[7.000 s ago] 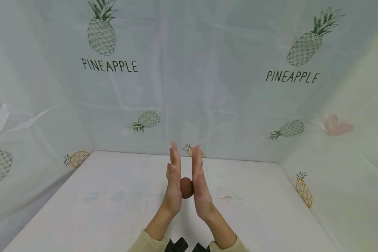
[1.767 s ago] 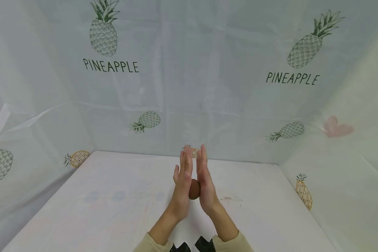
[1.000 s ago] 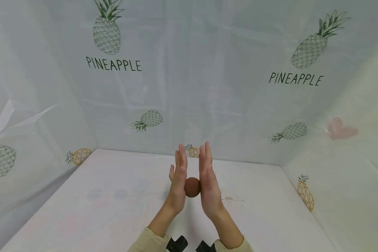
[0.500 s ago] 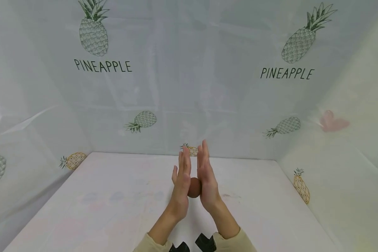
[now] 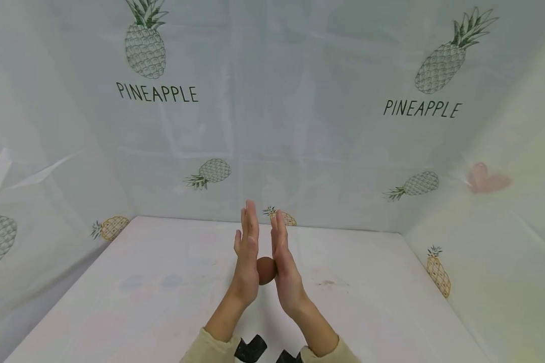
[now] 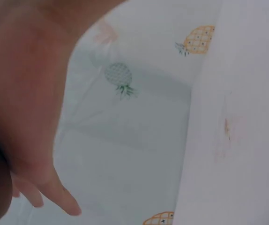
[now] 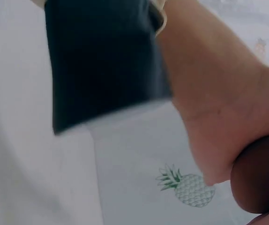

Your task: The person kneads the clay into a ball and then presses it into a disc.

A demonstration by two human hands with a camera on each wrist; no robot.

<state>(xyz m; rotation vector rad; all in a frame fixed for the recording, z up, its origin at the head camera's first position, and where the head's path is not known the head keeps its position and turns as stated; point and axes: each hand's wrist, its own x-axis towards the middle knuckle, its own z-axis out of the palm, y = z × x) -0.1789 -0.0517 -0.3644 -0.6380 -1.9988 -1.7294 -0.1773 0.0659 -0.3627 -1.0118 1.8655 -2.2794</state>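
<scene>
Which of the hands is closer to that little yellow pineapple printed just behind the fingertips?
Right. The right hand has its fingertips just below the yellow pineapple; the left hand stands further left.

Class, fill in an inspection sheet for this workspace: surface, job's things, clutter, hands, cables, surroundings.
Surface: white table, faint stains.
Job's things: brown ball pressed between both palms, above the table.
Clutter: nothing seen.
Hands: left hand and right hand upright, fingers straight, flat against the ball.
Cables: nothing seen.
Surroundings: pineapple-print sheet lines the back and side walls; black wrist straps by beige cuffs.
</scene>
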